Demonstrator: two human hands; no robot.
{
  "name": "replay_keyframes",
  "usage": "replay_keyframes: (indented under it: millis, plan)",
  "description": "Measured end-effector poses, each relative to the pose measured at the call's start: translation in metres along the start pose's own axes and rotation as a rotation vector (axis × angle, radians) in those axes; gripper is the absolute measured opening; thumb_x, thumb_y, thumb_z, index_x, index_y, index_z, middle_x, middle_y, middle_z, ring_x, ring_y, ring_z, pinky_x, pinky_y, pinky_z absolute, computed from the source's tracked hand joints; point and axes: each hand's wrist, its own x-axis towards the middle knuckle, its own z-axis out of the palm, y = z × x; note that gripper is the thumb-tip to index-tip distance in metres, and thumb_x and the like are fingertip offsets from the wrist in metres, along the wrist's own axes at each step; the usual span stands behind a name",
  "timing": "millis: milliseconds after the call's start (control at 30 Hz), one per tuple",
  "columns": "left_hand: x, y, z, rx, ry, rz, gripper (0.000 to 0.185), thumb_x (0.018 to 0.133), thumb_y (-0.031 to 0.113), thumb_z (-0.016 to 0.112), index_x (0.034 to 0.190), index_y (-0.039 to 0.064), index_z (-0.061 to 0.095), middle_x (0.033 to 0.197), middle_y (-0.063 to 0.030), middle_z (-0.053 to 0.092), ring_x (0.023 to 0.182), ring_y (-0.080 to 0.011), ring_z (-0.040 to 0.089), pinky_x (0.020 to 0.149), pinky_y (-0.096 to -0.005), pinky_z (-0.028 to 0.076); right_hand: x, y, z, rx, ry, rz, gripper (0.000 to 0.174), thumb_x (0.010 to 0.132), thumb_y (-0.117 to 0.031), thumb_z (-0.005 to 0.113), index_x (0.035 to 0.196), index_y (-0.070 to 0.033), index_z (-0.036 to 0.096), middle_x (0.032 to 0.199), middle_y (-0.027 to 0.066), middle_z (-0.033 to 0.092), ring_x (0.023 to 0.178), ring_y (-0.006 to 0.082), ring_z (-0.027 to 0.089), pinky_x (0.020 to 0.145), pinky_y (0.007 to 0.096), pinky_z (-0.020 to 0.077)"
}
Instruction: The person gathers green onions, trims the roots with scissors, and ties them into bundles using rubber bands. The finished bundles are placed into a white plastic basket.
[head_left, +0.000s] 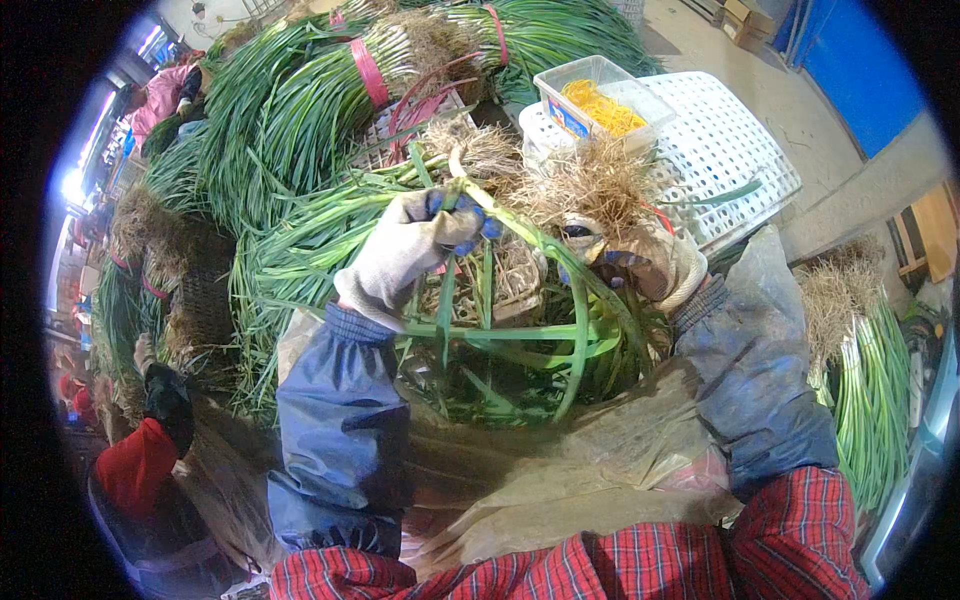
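Observation:
Gloved in white with blue fingertips, my left hand (431, 244) is closed on leaves of a long green stalk (517, 225), probably a leek or green onion. Its pale end curls above the hand and its leaves hang down to the right. My right hand (637, 255), in a dirty glove, holds a bunch of the same plants by the base, with the brown roots (592, 187) upward and the leaves hanging below. Loose green stalks (322, 232) lie beside my left hand. A crate (517, 289) with roots and leaves shows between the hands.
A clear plastic box (592, 97) of yellow rubber bands stands on an upturned white perforated crate (720, 150). Bundles with pink ties (367, 71) are piled ahead. More bundled stalks (862, 397) stand at right. A co-worker's arm (150, 442) is at left; another person (161, 101) is farther off.

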Motion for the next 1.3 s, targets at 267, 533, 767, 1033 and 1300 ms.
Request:
replay_keyframes:
  millis: [267,533,767,1033,1300]
  plan:
    - [-0.008,-0.024,-0.117,-0.319,0.601,0.048,0.014,0.084,0.015,0.058,0.091,0.004,0.061,0.065,0.0025,0.053,0.050,-0.0060,0.042,0.047,-0.0192,0.035,-0.006,-0.008,0.000,0.095,0.002,0.080,0.031,0.084,-0.014,0.052,0.113,-0.004,0.056,0.106,0.0138,0.061,0.101,0.0279,0.057,0.089,0.0334,0.0433]
    - [-0.015,-0.016,-0.019,0.051,0.159,-0.014,0.039,0.079,0.013,0.062,0.115,0.001,0.055,0.093,-0.0012,0.061,0.079,-0.0083,0.055,0.073,-0.0227,0.044,-0.013,-0.009,-0.002,0.072,0.028,0.152,0.031,0.085,-0.014,0.052,0.114,-0.004,0.056,0.108,0.0131,0.061,0.102,0.0274,0.056,0.089,0.0328,0.0430]
    - [-0.010,-0.043,0.035,-0.022,0.035,-0.090,0.023,0.082,0.015,0.062,0.099,0.000,0.060,0.083,-0.0012,0.062,0.071,-0.0091,0.056,0.063,-0.0219,0.044,-0.006,-0.003,0.032,-0.243,0.108,0.078,0.039,0.088,-0.035,0.050,0.115,-0.008,0.056,0.115,0.0134,0.057,0.108,0.0324,0.050,0.095,0.0404,0.0372]
    - [-0.012,-0.011,0.000,-0.046,0.393,-0.051,0.019,0.084,0.019,0.061,0.090,0.001,0.063,0.073,0.0037,0.059,0.058,-0.0048,0.047,0.053,-0.0191,0.037,-0.016,-0.006,0.010,-0.317,-0.050,0.030,0.026,0.089,-0.015,0.049,0.113,-0.012,0.058,0.115,0.0132,0.056,0.101,0.0257,0.056,0.085,0.0367,0.0452]
    - [0.009,-0.024,-0.031,-0.145,0.702,0.077,0.015,0.079,0.021,0.064,0.079,0.005,0.064,0.063,0.0025,0.055,0.051,-0.0069,0.043,0.048,-0.0206,0.032,-0.015,-0.001,0.010,-0.464,0.011,-0.217,0.026,0.085,-0.010,0.052,0.110,-0.010,0.059,0.114,0.0129,0.056,0.104,0.0302,0.054,0.089,0.0385,0.0428]
